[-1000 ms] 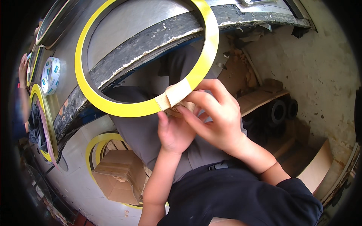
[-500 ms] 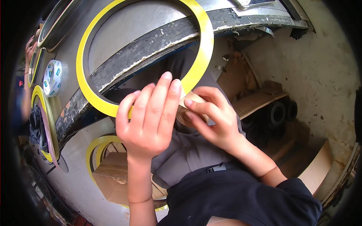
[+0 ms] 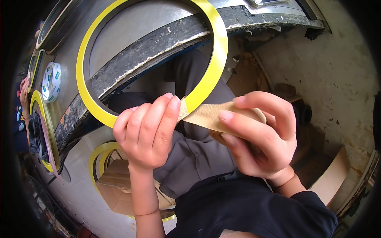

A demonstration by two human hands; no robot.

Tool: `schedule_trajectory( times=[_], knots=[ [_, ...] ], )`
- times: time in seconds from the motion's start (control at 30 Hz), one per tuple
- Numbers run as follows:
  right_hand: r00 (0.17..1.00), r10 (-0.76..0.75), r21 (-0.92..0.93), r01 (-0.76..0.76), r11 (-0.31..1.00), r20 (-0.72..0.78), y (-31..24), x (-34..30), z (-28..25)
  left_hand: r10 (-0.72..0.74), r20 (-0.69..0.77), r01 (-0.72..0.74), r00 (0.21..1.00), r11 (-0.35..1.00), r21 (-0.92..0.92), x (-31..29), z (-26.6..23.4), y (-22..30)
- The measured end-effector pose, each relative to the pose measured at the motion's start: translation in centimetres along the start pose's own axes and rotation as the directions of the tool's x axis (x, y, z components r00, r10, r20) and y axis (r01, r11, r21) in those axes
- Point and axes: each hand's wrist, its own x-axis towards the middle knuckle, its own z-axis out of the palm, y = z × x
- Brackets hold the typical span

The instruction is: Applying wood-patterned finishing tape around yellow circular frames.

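A large ring [image 3: 216,59], yellow on its face and dark along its inner wall, stands tilted over the workbench edge. My left hand [image 3: 149,135] grips its lower rim, fingers wrapped over the front. Beside those fingertips, a short piece of tan crepe tape [image 3: 183,110] lies round the rim. From there a strip of the tape runs to my right hand [image 3: 264,133], which holds a roll of masking tape [image 3: 254,115] between thumb and fingers. Much of the roll is hidden by that hand.
The metal workbench [image 3: 119,43] has a worn black edge. At left are a white printed tape roll [image 3: 51,82], more yellow rings [image 3: 37,99] and another person's hand [image 3: 24,93]. A cardboard box [image 3: 115,180] sits on the floor; a stained wall [image 3: 337,79] rises at right.
My right hand has moved right, away from my left, drawing out a strip of tape from the ring. My left hand and the ring have shifted slightly left.
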Motion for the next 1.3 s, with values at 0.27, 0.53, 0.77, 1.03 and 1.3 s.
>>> schedule_trajectory(
  times=[0.27, 0.53, 0.77, 1.03, 1.3],
  knots=[
    [0.99, -0.055, -0.053, 0.062, 0.997, 0.127, -0.3, -3.8, 0.1, -0.006, 0.007, 0.006, 1.0, 0.999, 0.033, 0.0, 0.1, -0.2],
    [0.993, -0.064, -0.007, 0.065, 0.998, 0.103, 3.1, -5.9, 4.8, 0.002, 0.098, -0.002, 0.995, 1.0, -0.005, 0.4, -1.0, -0.8],
    [0.993, -0.076, 0.045, 0.072, 0.996, 0.093, 0.4, -4.7, 0.5, 0.02, 0.061, -0.021, 0.998, 1.0, 0.013, 0.2, -0.4, -0.9],
    [0.985, -0.168, 0.01, 0.168, 0.986, 0.045, -0.3, 2.8, -0.3, -0.055, 0.127, 0.066, 0.99, 0.994, -0.084, 0.4, -1.1, -0.4],
    [0.943, -0.321, 0.093, 0.328, 0.94, -0.084, 1.4, 5.2, 2.5, -0.177, -0.037, 0.168, 0.983, 0.97, -0.174, 0.4, -0.7, 0.2]
  ],
)
